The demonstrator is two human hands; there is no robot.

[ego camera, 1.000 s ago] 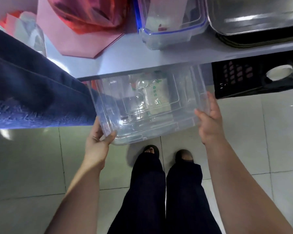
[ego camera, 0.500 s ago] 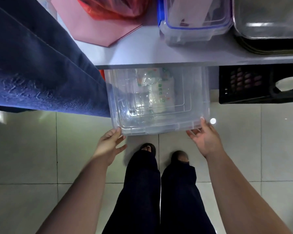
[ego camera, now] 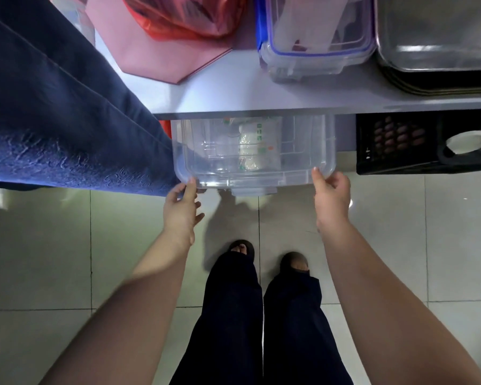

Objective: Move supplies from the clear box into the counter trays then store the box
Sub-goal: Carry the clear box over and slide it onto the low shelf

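The clear box (ego camera: 250,176) sits low under the counter edge (ego camera: 289,107), and only its front part sticks out over the tiled floor. A white packet with green print (ego camera: 257,145) shows through its walls. My left hand (ego camera: 181,208) touches the box's front left corner with its fingertips. At the front right corner, my right hand (ego camera: 331,194) presses a thumb tip against the rim, its other fingers loosely curled. Neither hand wraps around the box.
A dark blue cloth (ego camera: 53,120) hangs at the left against the box. A black crate (ego camera: 395,165) holding a white round object stands under the counter at the right. On the counter are a blue-sealed lidded container (ego camera: 317,37), a red bag (ego camera: 184,18) and a metal tray (ego camera: 439,34).
The box has slid further under the counter. Both hands gripped its sides a second ago, let go, and now touch its front corners.
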